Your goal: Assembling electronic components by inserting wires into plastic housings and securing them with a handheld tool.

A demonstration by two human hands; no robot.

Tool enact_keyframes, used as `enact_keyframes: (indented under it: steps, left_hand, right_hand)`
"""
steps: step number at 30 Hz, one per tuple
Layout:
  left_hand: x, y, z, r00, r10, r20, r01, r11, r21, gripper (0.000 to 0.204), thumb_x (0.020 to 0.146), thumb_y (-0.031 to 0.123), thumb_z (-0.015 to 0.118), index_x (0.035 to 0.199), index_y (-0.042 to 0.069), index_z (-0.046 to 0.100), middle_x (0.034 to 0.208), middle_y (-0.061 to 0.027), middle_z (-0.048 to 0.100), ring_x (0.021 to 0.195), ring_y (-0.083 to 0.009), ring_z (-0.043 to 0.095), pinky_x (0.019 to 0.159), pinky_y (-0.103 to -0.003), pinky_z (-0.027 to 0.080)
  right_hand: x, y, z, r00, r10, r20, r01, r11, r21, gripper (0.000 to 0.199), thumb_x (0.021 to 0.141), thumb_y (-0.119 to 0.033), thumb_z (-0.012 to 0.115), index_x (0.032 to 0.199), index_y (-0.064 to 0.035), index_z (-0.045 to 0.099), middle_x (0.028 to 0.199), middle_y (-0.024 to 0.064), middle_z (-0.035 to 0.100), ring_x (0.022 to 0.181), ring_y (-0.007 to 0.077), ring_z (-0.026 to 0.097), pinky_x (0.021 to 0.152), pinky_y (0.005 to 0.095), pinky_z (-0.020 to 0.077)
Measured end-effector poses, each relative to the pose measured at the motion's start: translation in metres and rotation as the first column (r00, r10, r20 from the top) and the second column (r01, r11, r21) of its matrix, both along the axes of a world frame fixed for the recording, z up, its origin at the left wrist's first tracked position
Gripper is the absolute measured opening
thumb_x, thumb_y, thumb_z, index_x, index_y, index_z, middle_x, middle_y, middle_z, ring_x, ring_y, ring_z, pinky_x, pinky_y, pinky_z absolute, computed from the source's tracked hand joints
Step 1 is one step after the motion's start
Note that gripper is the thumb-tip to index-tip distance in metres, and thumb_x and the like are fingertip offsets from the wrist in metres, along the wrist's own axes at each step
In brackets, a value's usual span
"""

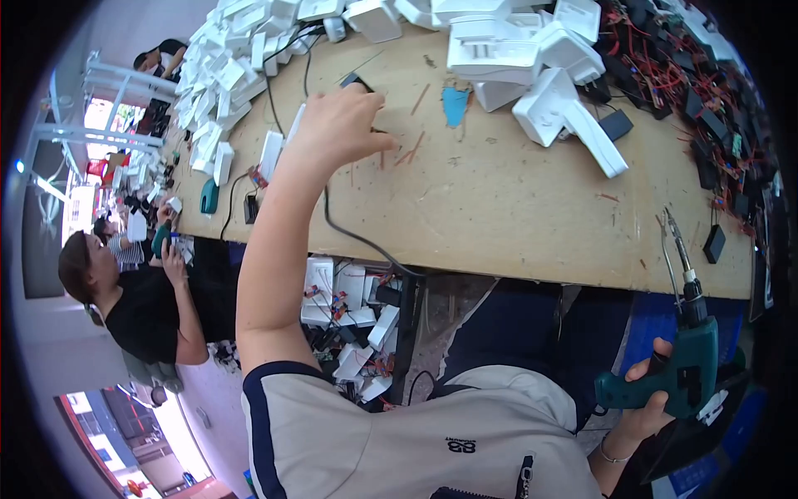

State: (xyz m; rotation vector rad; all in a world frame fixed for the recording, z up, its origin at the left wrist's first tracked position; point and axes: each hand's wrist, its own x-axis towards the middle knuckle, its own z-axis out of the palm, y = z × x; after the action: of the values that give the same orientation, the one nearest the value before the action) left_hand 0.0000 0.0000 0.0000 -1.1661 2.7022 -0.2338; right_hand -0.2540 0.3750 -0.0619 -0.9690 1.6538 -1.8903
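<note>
My left hand (339, 125) is stretched out over the wooden table (515, 208), palm down. Its thumb stands apart from the bent fingers, and I see nothing held between them. Just beyond the knuckles shows a small black block (356, 81), partly hidden by the hand. Down at the right, off the table's near edge, my right hand (652, 407) is wrapped round the grip of a green soldering gun (697, 366). Its metal tip (675, 233), with a thin feed tube alongside, points up over the table.
White plastic housings (224, 75) are heaped at the far left, and more (499, 50) at the far middle. Black parts with red wires (706, 116) pile up at the right. A black cable (357, 237) crosses the table. At the left, a co-worker (133, 291) holds a green tool.
</note>
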Motion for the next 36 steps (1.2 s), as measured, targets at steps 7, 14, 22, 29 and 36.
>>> enact_keyframes:
  steps: [7,14,22,29,36]
  left_hand:
    - [-0.07,0.024,-0.007,0.733,-0.281,-0.62,0.179,0.958,-0.222,0.027,0.074,0.019,0.06,0.097,0.005,0.057,0.09,-0.0101,0.056,0.083,-0.0259,0.055,0.073,-0.034,0.042]
    - [-0.094,0.035,-0.039,0.619,-0.584,-0.526,0.239,0.778,-0.582,0.009,0.069,0.011,0.063,0.076,0.009,0.058,0.073,-0.0009,0.055,0.069,-0.0185,0.053,0.066,-0.03,0.036]
    - [-0.104,0.109,-0.065,0.527,-0.649,-0.549,0.266,0.74,-0.618,0.009,0.06,0.01,0.054,0.069,0.01,0.052,0.063,-0.0003,0.043,0.06,-0.0141,0.046,0.06,-0.031,0.031]
    - [-0.122,0.154,-0.086,0.577,-0.555,-0.599,0.294,0.826,-0.482,0.007,0.059,0.012,0.051,0.065,0.008,0.052,0.059,-0.0006,0.036,0.057,-0.0135,0.041,0.058,-0.031,0.028]
    - [-0.099,0.156,-0.073,0.49,-0.582,-0.649,0.26,0.809,-0.528,0.019,0.064,0.014,0.052,0.081,0.008,0.058,0.08,-0.0021,0.052,0.073,-0.0144,0.05,0.069,-0.035,0.028]
  right_hand:
    - [-0.005,-0.01,-0.001,0.998,0.032,0.062,-0.031,0.999,-0.016,0.068,0.078,-0.038,0.059,0.121,0.0059,0.03,0.107,0.022,0.049,0.068,0.0138,0.056,0.051,0.0185,0.0471]
    - [-0.002,-0.006,0.0,0.999,0.036,0.016,-0.035,0.998,-0.058,0.068,0.077,-0.038,0.06,0.121,0.0053,0.03,0.106,0.0223,0.05,0.066,0.0143,0.058,0.05,0.0189,0.0485]
    - [-0.003,-0.013,0.0,0.993,0.11,0.031,-0.107,0.99,-0.09,0.067,0.078,-0.035,0.059,0.122,0.0048,0.029,0.106,0.0233,0.05,0.066,0.0143,0.058,0.052,0.0199,0.0492]
    - [0.004,-0.015,0.002,0.996,0.085,-0.01,-0.085,0.991,-0.102,0.067,0.079,-0.035,0.059,0.123,0.0055,0.028,0.105,0.0235,0.051,0.066,0.0145,0.058,0.053,0.0202,0.0488]
    - [0.003,-0.011,-0.006,0.996,0.085,0.009,-0.083,0.99,-0.114,0.067,0.079,-0.036,0.058,0.123,0.0049,0.028,0.107,0.0236,0.049,0.068,0.0149,0.057,0.053,0.0199,0.048]
